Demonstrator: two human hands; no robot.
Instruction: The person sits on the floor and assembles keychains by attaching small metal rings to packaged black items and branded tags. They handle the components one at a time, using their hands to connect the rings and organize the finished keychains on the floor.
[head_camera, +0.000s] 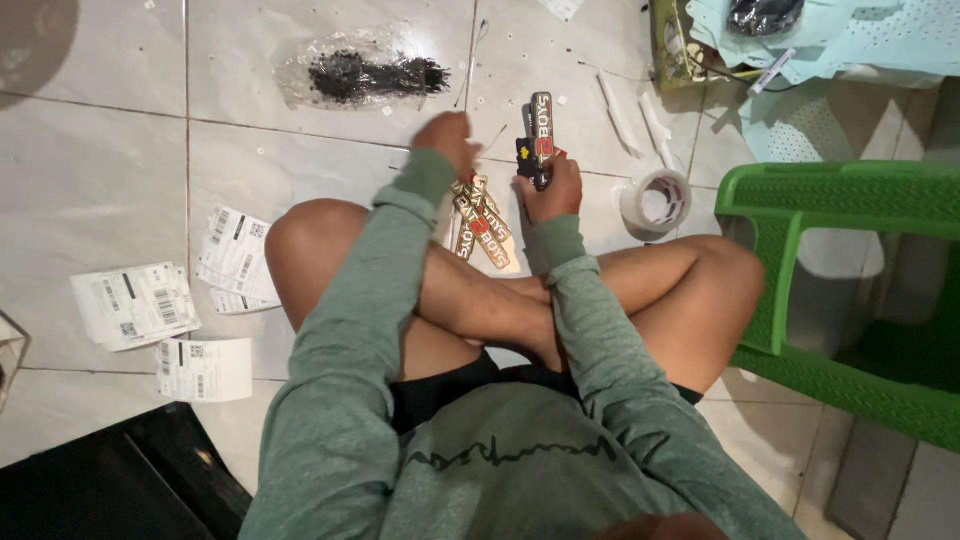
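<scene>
Green sleeves reach forward over your crossed legs as you sit on the pale tiled floor (100, 160). Your right hand (550, 188) is closed around a narrow black printed card tag (541, 135), which stands upright out of your fist toward twelve o'clock. Your left hand (447, 138) is curled at eleven o'clock from the right, apart from it, with the fingers turned away from the camera; you cannot tell whether it holds anything. Between the two hands, on the floor just ahead of your shins, lies a small pile of tan printed tags (482, 222), fanned and overlapping. At twelve o'clock beyond the left hand lies a clear plastic bag of small black fasteners (365, 72). A roll of clear tape (657, 203) rests at three o'clock from the right hand, near it, with a green plastic chair (850, 200) farther out the same way. White printed labels (135, 303) are scattered at nine o'clock, well apart from your left knee.
</scene>
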